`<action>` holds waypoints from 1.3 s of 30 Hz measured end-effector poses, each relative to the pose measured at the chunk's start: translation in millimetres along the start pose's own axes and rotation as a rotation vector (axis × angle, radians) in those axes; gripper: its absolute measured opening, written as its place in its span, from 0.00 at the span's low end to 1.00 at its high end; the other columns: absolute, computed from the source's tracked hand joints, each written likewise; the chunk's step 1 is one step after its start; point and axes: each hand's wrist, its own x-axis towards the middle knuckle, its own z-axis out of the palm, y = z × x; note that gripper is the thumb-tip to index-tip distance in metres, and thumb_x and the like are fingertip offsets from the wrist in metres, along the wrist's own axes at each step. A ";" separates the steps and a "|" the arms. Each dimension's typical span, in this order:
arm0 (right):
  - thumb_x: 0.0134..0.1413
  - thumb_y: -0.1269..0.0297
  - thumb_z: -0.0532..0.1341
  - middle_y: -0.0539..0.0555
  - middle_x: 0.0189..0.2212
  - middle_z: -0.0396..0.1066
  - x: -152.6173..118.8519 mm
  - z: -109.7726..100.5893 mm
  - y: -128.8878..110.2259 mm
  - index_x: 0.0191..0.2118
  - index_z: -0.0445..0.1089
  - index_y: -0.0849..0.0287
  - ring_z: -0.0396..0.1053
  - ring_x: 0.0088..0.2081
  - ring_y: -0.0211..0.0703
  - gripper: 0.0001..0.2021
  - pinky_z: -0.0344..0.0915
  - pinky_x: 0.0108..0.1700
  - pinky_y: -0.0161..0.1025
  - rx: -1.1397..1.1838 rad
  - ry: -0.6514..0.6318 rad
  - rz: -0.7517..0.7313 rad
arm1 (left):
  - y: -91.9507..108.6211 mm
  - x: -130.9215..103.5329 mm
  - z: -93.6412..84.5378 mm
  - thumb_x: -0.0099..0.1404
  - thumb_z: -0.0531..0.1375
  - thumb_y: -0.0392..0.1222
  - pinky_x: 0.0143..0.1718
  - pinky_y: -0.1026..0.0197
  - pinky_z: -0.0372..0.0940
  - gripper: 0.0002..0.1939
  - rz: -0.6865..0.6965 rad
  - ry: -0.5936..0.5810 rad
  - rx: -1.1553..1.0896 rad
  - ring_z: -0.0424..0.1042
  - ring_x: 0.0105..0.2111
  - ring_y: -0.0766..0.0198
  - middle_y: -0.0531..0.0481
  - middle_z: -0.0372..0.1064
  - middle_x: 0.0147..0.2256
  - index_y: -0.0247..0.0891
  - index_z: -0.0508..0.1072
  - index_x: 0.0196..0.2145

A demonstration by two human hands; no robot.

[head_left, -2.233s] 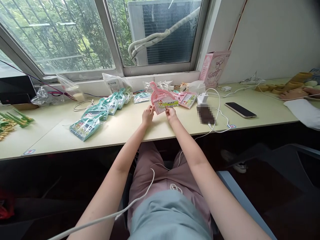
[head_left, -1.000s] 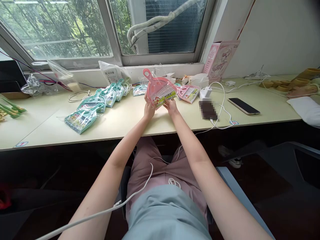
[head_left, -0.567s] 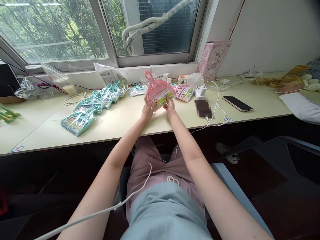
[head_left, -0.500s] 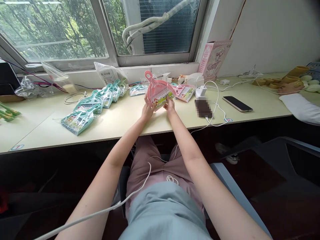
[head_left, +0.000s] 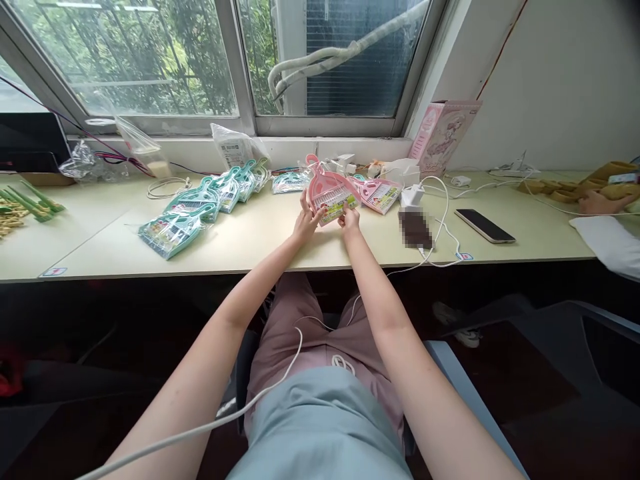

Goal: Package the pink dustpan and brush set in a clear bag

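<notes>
Both my hands grip a pink mini dustpan-and-brush set [head_left: 327,188] in clear wrapping, tilted up over the table. My left hand [head_left: 307,219] is closed on its left lower side. At the lower right corner, near the yellow-green label, my right hand [head_left: 349,219] pinches it. Behind and right of it lies another pink dustpan set [head_left: 380,193]. To the left, several wrapped green dustpan sets [head_left: 173,230] overlap in a slanting row. One more green dustpan set [head_left: 290,182] lies behind my left hand.
On the right are a white charger [head_left: 413,195], a blurred-out dark object [head_left: 416,229] with a cable, and a phone [head_left: 484,225]. A pink box [head_left: 444,137] stands by the wall. Another person's hand [head_left: 603,202] rests at far right. Green stalks [head_left: 35,202] lie far left.
The view has shifted, so the table's things appear further right. My hands still hold the pink dustpan set, now tipped back slightly. The other person's hand at far right has moved.
</notes>
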 end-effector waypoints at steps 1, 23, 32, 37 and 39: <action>0.59 0.63 0.62 0.40 0.19 0.57 -0.3 -0.1 -0.1 0.31 0.59 0.56 0.45 0.16 0.26 0.10 0.43 0.16 0.26 0.009 -0.003 -0.003 | 2.2 -0.2 0.7 0.69 0.55 0.50 0.32 0.59 0.71 0.47 -0.042 0.000 -0.060 0.76 0.44 0.53 0.35 0.66 0.58 0.44 0.24 0.70; 0.56 0.67 0.59 0.38 0.17 0.50 -6.7 -1.1 -6.7 0.30 0.56 0.55 0.44 0.16 0.28 0.09 0.46 0.19 0.28 0.271 0.131 -0.030 | 22.2 -10.5 -7.7 0.71 0.49 0.51 0.25 0.66 0.64 0.21 -0.116 -0.243 -0.031 0.69 0.19 0.70 0.46 0.75 0.28 0.33 0.74 0.34; 0.55 0.75 0.53 0.39 0.18 0.56 -5.1 -2.8 -13.7 0.31 0.59 0.55 0.55 0.19 0.28 0.07 0.61 0.25 0.25 0.377 0.198 0.043 | 40.1 -22.5 -1.3 0.68 0.50 0.35 0.38 0.61 0.63 0.14 0.204 -0.415 0.573 0.74 0.31 0.61 0.49 0.75 0.28 0.39 0.74 0.31; 0.54 0.71 0.58 0.40 0.19 0.58 -6.5 -0.7 -13.8 0.30 0.58 0.56 0.54 0.19 0.27 0.07 0.58 0.23 0.25 0.391 0.176 0.038 | 41.3 -21.0 -1.1 0.70 0.49 0.42 0.39 0.60 0.62 0.16 0.209 -0.445 0.639 0.75 0.35 0.58 0.47 0.77 0.33 0.41 0.75 0.31; 0.55 0.70 0.59 0.39 0.18 0.56 -7.2 -1.3 -15.2 0.30 0.58 0.56 0.52 0.18 0.27 0.07 0.55 0.21 0.24 0.397 0.163 0.035 | 37.8 -17.8 -1.4 0.69 0.53 0.47 0.36 0.60 0.62 0.14 0.120 -0.424 0.649 0.74 0.33 0.58 0.48 0.77 0.32 0.42 0.75 0.32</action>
